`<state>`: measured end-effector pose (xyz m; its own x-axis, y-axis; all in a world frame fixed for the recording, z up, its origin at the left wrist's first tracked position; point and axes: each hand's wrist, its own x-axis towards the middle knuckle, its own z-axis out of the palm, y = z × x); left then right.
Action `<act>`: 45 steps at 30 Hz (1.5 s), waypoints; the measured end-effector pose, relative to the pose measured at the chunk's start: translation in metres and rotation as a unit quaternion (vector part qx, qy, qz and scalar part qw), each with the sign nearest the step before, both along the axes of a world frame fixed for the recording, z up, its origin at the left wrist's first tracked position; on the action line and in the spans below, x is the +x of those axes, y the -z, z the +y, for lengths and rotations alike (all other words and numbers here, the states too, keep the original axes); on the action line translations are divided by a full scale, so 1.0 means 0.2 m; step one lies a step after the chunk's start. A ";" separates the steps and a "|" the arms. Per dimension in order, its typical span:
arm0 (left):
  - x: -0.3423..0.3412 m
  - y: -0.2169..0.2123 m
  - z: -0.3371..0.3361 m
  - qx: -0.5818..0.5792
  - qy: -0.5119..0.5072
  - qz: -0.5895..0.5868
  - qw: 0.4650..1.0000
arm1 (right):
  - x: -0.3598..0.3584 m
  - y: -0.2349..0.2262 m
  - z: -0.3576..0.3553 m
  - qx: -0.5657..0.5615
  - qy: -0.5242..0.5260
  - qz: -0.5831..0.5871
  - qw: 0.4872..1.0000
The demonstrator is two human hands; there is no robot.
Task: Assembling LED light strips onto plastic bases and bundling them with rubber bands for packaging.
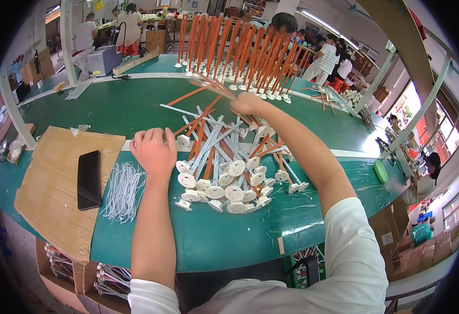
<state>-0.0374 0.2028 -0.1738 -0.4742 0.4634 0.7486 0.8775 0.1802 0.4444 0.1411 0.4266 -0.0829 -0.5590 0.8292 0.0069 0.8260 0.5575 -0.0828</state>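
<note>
My right hand (248, 103) reaches out over the far side of the pile, closed on a motion-blurred orange strip (215, 86) that points away to the upper left. Whether it holds one strip or more is not clear. Below it lies a heap of grey and orange strips with round white bases (236, 168), the bases mostly toward me. To the left of the heap, my left hand (156, 149) rests on the table by the white rail, fingers bent and slightly apart, with no object showing in it. A bundle of thin white cords (124, 192) lies beside my left wrist.
A black phone (89, 180) lies on a cardboard sheet (52, 178) at left. Rows of upright orange strips on white bases (240, 57) stand at the far side of the green table (208, 235). A green dish (380, 171) is at right. People are beyond the table.
</note>
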 end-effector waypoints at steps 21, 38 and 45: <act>0.12 -0.06 0.07 0.136 0.317 0.065 0.936 | -0.26 -0.09 -0.36 -0.277 -0.073 0.403 0.869; 0.01 0.03 0.05 0.007 0.164 -0.010 0.986 | -0.28 -0.06 -0.09 0.086 -0.222 0.036 0.971; 0.01 0.06 0.05 0.001 0.142 -0.010 0.990 | -0.25 0.17 -0.17 0.014 -0.156 -0.068 0.985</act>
<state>-0.0352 0.2132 -0.1861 -0.3404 0.5781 0.7416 0.8832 -0.0739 0.4631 0.0920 0.3917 -0.1170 -0.7844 0.6169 -0.0649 0.6160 0.7869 0.0350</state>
